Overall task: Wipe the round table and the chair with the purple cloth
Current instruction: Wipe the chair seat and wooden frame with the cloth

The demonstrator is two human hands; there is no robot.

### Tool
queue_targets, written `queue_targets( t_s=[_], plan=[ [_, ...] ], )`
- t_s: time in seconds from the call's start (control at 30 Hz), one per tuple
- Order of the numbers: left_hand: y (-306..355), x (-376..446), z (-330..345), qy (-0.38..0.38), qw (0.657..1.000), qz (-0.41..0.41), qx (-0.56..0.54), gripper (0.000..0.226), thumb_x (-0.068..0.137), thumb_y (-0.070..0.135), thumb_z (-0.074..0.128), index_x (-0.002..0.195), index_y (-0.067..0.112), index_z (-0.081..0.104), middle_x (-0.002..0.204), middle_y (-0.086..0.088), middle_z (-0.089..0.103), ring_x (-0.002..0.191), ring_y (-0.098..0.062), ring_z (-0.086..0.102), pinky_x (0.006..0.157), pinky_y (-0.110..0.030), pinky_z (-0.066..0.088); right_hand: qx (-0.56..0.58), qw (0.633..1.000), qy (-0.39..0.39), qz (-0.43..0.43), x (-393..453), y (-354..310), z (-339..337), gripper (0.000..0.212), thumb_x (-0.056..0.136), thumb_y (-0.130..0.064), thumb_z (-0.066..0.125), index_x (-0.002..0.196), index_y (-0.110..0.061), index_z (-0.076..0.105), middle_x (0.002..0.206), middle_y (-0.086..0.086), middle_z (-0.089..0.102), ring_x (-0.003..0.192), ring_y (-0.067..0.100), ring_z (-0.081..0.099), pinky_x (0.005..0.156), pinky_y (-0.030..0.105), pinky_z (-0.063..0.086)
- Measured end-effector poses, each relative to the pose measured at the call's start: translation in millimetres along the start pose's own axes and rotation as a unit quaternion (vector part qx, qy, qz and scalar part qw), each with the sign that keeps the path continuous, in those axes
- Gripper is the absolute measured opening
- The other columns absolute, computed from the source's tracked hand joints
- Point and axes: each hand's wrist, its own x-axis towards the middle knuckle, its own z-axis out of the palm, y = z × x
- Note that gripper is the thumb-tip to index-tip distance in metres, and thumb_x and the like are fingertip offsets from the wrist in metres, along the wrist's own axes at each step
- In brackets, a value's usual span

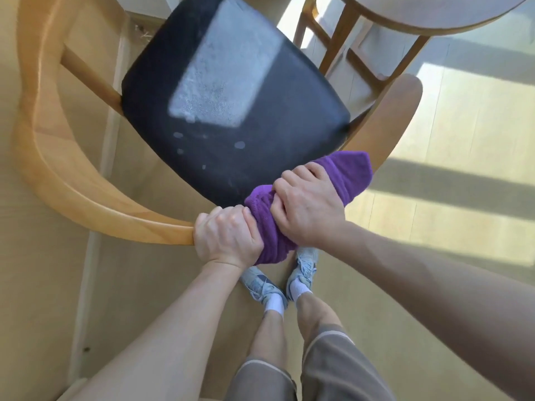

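Left hand (228, 235) grips the wooden chair (72, 180) backrest rail; just beside it, right hand (307, 204) clutches the purple cloth (344, 175) wrapped over that rail.

Hands (269, 221) gripping cloth (344, 180) on chair (86, 195)

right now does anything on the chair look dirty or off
Yes: the dark seat carries a few small pale spots near its front, unlike the rest. The big pale patch may only be glare. Nothing looks broken.

Plush terry purple cloth (344, 180); smooth varnished wooden chair (72, 186) frame, dark matt seat.
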Motion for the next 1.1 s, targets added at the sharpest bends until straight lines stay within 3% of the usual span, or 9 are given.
queue_targets(
  t_s=[0.07,0.13,0.23,0.43,0.6,0.7,0.8,0.93,1.1],
  plan=[
    [1,0,1,-0.001,1.000,0.000,0.001,0.037,0.093,0.027,0.030,0.058,0.021,0.043,0.055,-0.005,0.057,0.054,-0.033,0.052,0.059,-0.036,0.030,-0.007,0.992,-0.067,-0.109,8,28,-11,0.034,0.094,-0.035,0.037,0.078,-0.015,0.058,0.076,0.002,0.060,0.076,0.028,0.054,0.086,0.041,0.041],
    [1,0,0,-0.005,1.000,-0.007,-0.001,0.034,0.092,0.027,0.030,0.059,0.023,0.038,0.054,-0.003,0.055,0.054,-0.032,0.051,0.059,-0.036,0.030,-0.021,0.987,-0.082,-0.139,19,56,-19,0.035,0.093,-0.037,0.036,0.076,-0.015,0.057,0.074,0.001,0.060,0.075,0.029,0.055,0.083,0.041,0.041],
    [0,-1,0,-0.013,1.000,-0.012,0.003,0.034,0.092,0.029,0.030,0.060,0.021,0.040,0.055,-0.003,0.055,0.055,-0.031,0.052,0.059,-0.037,0.035,-0.044,0.996,-0.043,-0.067,27,80,-24,0.035,0.089,-0.036,0.039,0.066,-0.015,0.053,0.065,0.001,0.059,0.070,0.028,0.053,0.086,0.040,0.041],
    [2,-2,-1,0.001,1.000,-0.012,0.003,0.035,0.092,0.029,0.029,0.061,0.020,0.039,0.055,-0.001,0.049,0.053,-0.028,0.047,0.061,-0.034,0.032,-0.031,0.997,0.022,0.066,23,68,-15,0.035,0.086,-0.035,0.040,0.063,-0.015,0.057,0.065,0.001,0.063,0.070,0.025,0.050,0.092,0.036,0.037],
    [3,1,-7,-0.058,0.998,-0.018,0.018,0.038,0.097,0.031,0.029,0.066,0.017,0.047,0.060,0.004,0.046,0.053,-0.026,0.051,0.058,-0.034,0.045,-0.022,0.998,0.010,0.060,27,70,-15,0.035,0.085,-0.035,0.039,0.060,-0.015,0.054,0.062,-0.001,0.061,0.069,0.025,0.049,0.090,0.036,0.039],
    [-10,11,-19,-0.149,0.987,0.053,0.028,0.043,0.106,0.037,0.023,0.078,0.021,0.052,0.065,0.005,0.056,0.059,-0.020,0.059,0.063,-0.038,0.057,-0.017,0.998,0.017,0.066,27,69,-16,0.035,0.085,-0.034,0.039,0.058,-0.015,0.052,0.060,-0.001,0.059,0.068,0.026,0.049,0.089,0.038,0.041],
    [-42,30,-43,-0.231,0.967,0.093,0.054,0.047,0.108,0.050,0.025,0.083,0.027,0.058,0.072,0.009,0.058,0.064,-0.011,0.059,0.067,-0.028,0.054,-0.006,0.997,0.023,0.068,26,67,-18,0.033,0.084,-0.032,0.039,0.057,-0.015,0.049,0.059,0.000,0.057,0.067,0.026,0.048,0.089,0.038,0.041],
    [-75,35,-64,-0.235,0.946,0.099,0.199,0.054,0.106,0.052,0.019,0.079,0.027,0.059,0.067,0.010,0.056,0.058,-0.010,0.057,0.059,-0.024,0.049,-0.014,0.997,0.024,0.077,25,65,-18,0.032,0.083,-0.032,0.041,0.057,-0.015,0.050,0.060,0.001,0.058,0.068,0.026,0.049,0.091,0.037,0.041],
    [-72,34,-60,-0.207,0.954,0.113,0.186,0.054,0.105,0.048,0.025,0.073,0.026,0.062,0.068,0.010,0.059,0.061,-0.013,0.059,0.065,-0.027,0.058,-0.016,0.986,0.068,0.148,18,49,-12,0.032,0.084,-0.030,0.044,0.061,-0.012,0.057,0.066,0.003,0.063,0.074,0.026,0.050,0.097,0.037,0.039]
  ],
)
